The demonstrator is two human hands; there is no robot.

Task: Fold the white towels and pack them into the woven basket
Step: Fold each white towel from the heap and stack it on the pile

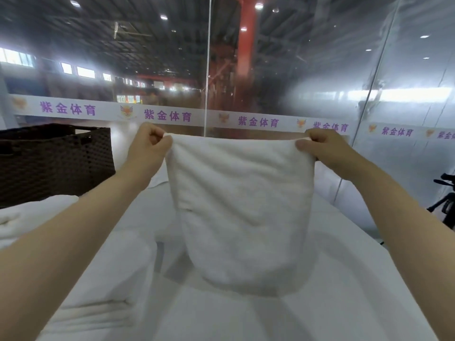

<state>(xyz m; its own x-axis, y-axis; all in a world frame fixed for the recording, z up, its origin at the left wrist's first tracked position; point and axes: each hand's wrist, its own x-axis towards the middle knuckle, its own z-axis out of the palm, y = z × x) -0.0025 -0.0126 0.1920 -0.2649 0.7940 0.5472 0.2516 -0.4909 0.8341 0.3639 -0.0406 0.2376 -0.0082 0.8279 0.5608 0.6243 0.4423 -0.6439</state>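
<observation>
Clearly soft stuff: white towel (241, 205) held up at arm's length, pinched at its two top corners, hanging in a limp, rounded drape with the lower edge sagging down to or just above the white-covered table (332, 291). Left hand (147, 146) curled into a fist around the left corner; right hand (320, 148) nipping the right corner between thumb and bent fingers. Hands well apart, top edge stretched nearly taut between them.

Judged light and thick-piled, with no stiffness at all. Bulges in the middle, appears already doubled over, so likely to slide open if one corner slips. Not fragile, not slippery, though terry clings to itself and to the cloth beneath, so dragging would probably rumple it. Best held just where held now, at the corners along the top hem, then lowered flat and smoothed, or brought corner to corner for the next fold.

Woven basket (54, 158) dark brown, standing at the far left of the table, well apart from the hanging towel; inside not visible, so contents impossible to tell. More towels (81, 313) lying at lower left, some looking folded, and another white heap (29, 217) just in front of the basket. Tripod (443, 205) at the right edge, beyond the table.
</observation>
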